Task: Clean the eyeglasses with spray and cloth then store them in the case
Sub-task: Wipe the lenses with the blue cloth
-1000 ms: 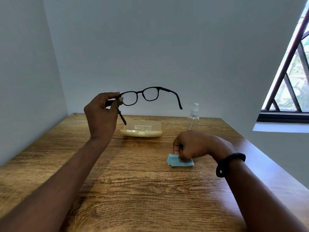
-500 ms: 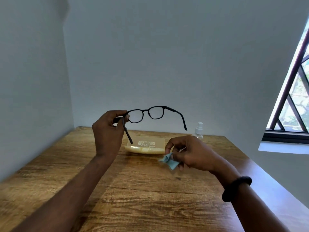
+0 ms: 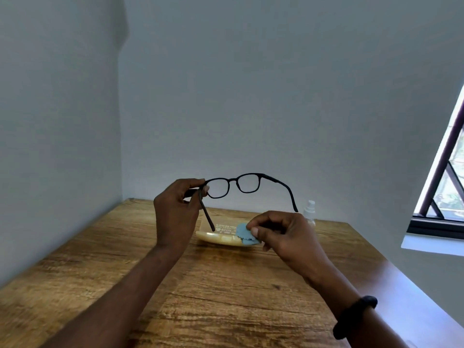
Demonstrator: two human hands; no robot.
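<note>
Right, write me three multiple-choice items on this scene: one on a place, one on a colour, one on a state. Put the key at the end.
1. Where does the spray bottle stand?
A. at the far side of the table, behind the right hand
B. at the table's near edge
C. at the table's left edge

2. What colour is the cloth that the right hand pinches?
A. red
B. white
C. light blue

3. In what state are the eyeglasses?
A. folded flat on the table
B. held up in the air by the left hand, both arms unfolded
C. lying lens-down on the table

Key:
1 A, since the bottle's white top shows just past the right hand's knuckles.
2 C, since the cloth between thumb and fingers is pale blue.
3 B, since the left hand grips one arm near its hinge and both arms stick out.
</note>
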